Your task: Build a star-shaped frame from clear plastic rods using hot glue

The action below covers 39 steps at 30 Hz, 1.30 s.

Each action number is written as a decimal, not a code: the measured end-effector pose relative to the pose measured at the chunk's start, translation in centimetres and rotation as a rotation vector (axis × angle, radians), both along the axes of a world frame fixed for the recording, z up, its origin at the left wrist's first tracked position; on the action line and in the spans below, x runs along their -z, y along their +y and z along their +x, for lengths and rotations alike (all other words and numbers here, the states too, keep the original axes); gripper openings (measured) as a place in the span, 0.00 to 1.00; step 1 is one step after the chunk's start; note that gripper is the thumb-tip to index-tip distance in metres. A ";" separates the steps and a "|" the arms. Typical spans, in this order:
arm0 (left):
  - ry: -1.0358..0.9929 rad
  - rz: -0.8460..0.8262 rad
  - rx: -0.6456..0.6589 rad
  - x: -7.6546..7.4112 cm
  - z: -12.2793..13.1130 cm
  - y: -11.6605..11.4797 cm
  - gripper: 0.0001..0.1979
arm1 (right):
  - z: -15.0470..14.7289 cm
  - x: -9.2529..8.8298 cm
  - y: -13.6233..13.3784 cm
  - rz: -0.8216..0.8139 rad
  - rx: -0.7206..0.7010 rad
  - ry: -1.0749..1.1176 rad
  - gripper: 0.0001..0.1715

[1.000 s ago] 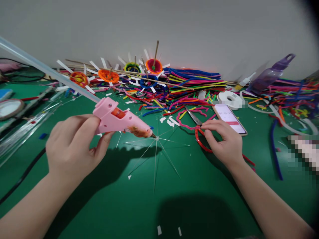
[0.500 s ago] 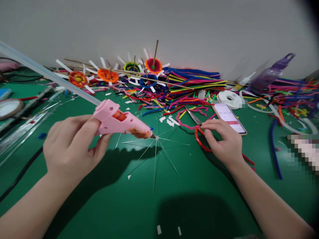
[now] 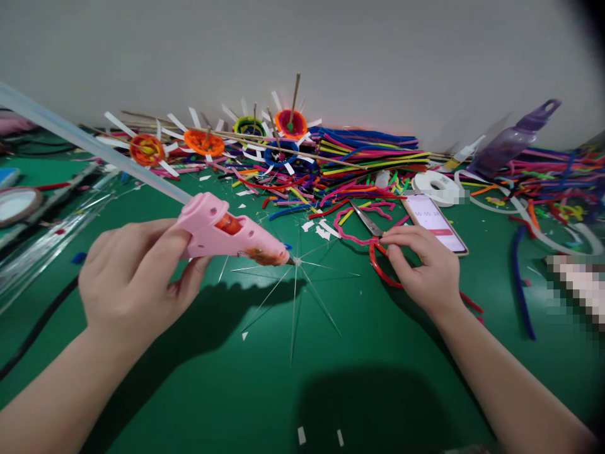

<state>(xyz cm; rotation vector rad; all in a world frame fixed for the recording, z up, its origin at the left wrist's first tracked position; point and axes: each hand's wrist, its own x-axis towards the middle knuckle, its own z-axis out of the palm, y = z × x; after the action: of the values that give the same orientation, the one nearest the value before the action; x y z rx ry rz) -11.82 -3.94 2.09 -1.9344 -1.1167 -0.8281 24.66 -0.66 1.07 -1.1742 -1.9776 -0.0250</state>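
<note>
A pink hot glue gun (image 3: 227, 230) with a long translucent glue stick (image 3: 94, 148) in its back is gripped by my left hand (image 3: 135, 274). Its brown-stained nozzle meets the centre of a star of thin clear strands (image 3: 297, 262) spread on the green table. My right hand (image 3: 420, 268) has its thumb and fingers drawn together over red-handled scissors (image 3: 371, 226), near where the blades join the handles. Whether the fingers grip the scissors or something small is hidden. A wavy pink pipe cleaner (image 3: 352, 238) passes by those fingertips.
Several colourful pipe-cleaner cups with white strips (image 3: 204, 144) line the back. Bundled pipe cleaners (image 3: 368, 148), a phone (image 3: 437, 224), a white spool (image 3: 437, 188) and a purple bottle (image 3: 505, 145) stand behind on the right. A black cord (image 3: 42, 331) runs at left.
My left hand and the glue gun have shifted very slightly; the nozzle stays at the star's centre. The right hand has not moved. The phone's timer has advanced.
</note>
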 end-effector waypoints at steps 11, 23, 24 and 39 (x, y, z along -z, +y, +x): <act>0.009 0.010 0.014 -0.1 0.1 0.2 0.14 | 0.0 0.0 0.0 -0.006 -0.001 0.003 0.09; 0.011 0.001 0.033 -0.1 0.0 0.1 0.15 | 0.0 0.0 -0.1 -0.007 0.004 0.018 0.09; 0.010 -0.001 0.036 -0.1 0.0 0.1 0.15 | 0.0 0.0 -0.1 -0.008 0.003 0.018 0.09; 0.008 0.042 0.052 -0.3 0.2 0.0 0.13 | -0.2 -0.1 0.0 -0.018 0.014 0.011 0.09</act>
<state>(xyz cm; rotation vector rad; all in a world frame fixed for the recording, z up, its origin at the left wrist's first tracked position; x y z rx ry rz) -11.61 -3.97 2.38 -1.9372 -1.0398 -0.8640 24.49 -0.67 1.21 -1.1974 -1.9634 -0.0075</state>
